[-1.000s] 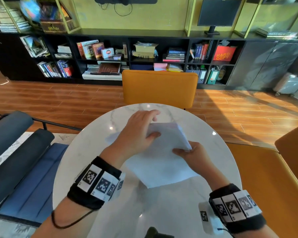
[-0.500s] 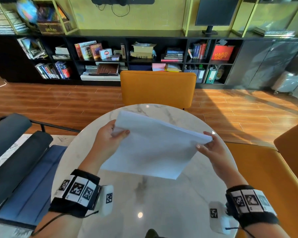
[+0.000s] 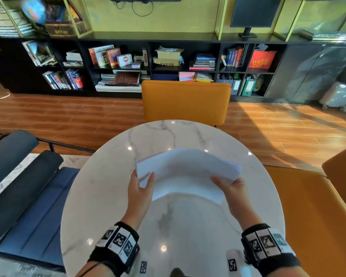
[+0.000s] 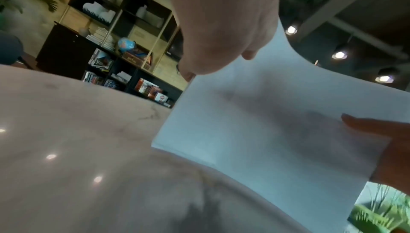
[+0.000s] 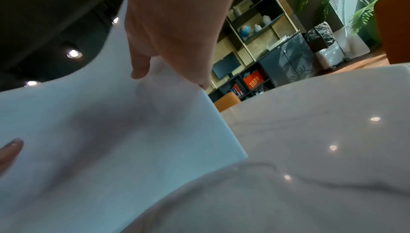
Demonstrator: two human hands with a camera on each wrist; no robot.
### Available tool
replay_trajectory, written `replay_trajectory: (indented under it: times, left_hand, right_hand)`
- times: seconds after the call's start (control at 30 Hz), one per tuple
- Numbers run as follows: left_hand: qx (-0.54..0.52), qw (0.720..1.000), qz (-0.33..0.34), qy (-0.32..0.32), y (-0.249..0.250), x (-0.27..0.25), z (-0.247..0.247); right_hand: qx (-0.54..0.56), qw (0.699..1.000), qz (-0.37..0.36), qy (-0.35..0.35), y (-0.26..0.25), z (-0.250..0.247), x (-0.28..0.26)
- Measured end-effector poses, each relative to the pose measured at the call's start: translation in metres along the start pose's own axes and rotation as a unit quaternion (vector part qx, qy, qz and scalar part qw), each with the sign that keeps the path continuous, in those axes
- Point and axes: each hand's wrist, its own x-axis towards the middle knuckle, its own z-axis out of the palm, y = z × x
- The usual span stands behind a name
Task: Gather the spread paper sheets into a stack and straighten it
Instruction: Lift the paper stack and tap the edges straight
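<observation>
Gathered paper stack (image 3: 188, 172) held above the round marble bench (image 3: 108, 196), pinched at opposite side edges between left hand (image 3: 140, 190) and right hand (image 3: 233, 189); light, limp and slippery, it bows between grips, so edge holds suit squaring.

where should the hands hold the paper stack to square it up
By its two short side edges, one hand from each side, as the left hand and right hand grip now. The stack sags mid-span and its far edges look fanned, so side grips let the bottom edge tap the table.
</observation>
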Motion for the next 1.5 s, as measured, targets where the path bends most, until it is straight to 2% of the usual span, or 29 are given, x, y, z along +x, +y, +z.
replay_trajectory:
  times: [0.1, 0.2, 0.33, 0.43, 0.67, 0.8, 0.97, 1.13, 1.27, 1.43, 1.5]
  left_hand:
    - [0.042, 0.998, -0.039, -0.033, -0.025, -0.004, 0.003]
    - [0.056, 0.997, -0.044, -0.016, -0.033, -0.002, 0.001]
    - [-0.003, 1.000, -0.012, 0.028, -0.024, -0.003, 0.000]
    - [-0.035, 0.999, -0.005, 0.028, -0.027, -0.009, 0.003]
    - [0.011, 0.999, 0.051, 0.016, -0.019, 0.003, -0.003]
    - [0.052, 0.997, 0.041, 0.034, -0.018, 0.007, 0.002]
    - [0.040, 0.996, 0.058, 0.053, -0.013, 0.014, 0.001]
    - [0.050, 0.997, 0.044, 0.023, -0.020, 0.009, 0.000]
    - [0.086, 0.995, 0.034, 0.042, -0.011, 0.012, 0.002]
    - [0.080, 0.991, 0.082, 0.068, 0.002, 0.013, 0.004]
    - [0.075, 0.993, 0.073, 0.054, -0.005, 0.014, 0.002]
  right_hand:
    - [-0.031, 0.998, 0.045, -0.019, 0.022, 0.000, -0.006]
    - [-0.026, 0.998, 0.064, 0.005, 0.033, -0.001, -0.010]
    - [-0.029, 0.998, 0.049, 0.019, 0.029, -0.005, -0.007]
    - [-0.043, 0.998, 0.049, -0.001, 0.030, -0.008, -0.009]
    - [-0.009, 0.998, 0.047, -0.032, 0.022, -0.016, -0.005]
    - [-0.034, 0.998, 0.044, -0.003, 0.020, -0.008, -0.002]
    - [-0.036, 0.999, 0.004, -0.006, 0.002, -0.007, 0.003]
    - [-0.048, 0.997, 0.024, -0.055, 0.010, -0.019, 0.004]
    - [-0.079, 0.996, 0.027, -0.022, 0.012, -0.015, 0.007]
    - [-0.043, 0.999, -0.005, -0.008, -0.004, -0.012, 0.010]
    - [-0.050, 0.999, 0.003, -0.023, -0.001, -0.015, 0.009]
